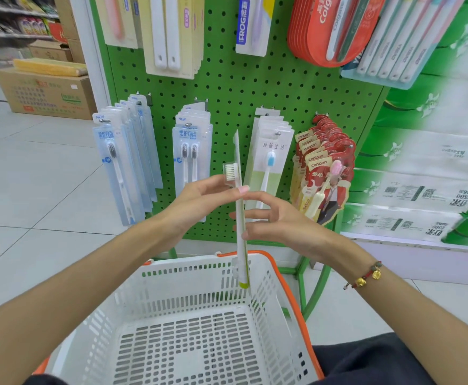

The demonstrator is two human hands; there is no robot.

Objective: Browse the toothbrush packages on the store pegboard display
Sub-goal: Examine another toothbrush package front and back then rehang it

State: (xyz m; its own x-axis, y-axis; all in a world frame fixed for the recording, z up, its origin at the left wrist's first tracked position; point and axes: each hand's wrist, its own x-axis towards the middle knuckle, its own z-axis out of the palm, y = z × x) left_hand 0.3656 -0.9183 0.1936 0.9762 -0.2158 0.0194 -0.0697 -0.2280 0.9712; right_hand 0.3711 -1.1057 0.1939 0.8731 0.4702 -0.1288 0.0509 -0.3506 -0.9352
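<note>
A thin toothbrush package (240, 218) is held upright and edge-on in front of the green pegboard (235, 87), its white bristles facing left. My left hand (199, 204) grips it from the left near the brush head. My right hand (277, 220) touches it from the right with the fingers spread. Behind hang blue-white toothbrush packs (127, 162), a twin pack (191, 154), pale green packs with a blue brush (269, 159) and red canban packs (321, 168).
A white shopping basket with an orange rim (269, 259) sits just below my hands. Higher pegs carry a FROG pack (251, 23), red Colgate packs (327, 29) and beige packs (171, 34). Stacked tissue packs (421, 162) are at right, a cardboard box (44, 93) at left.
</note>
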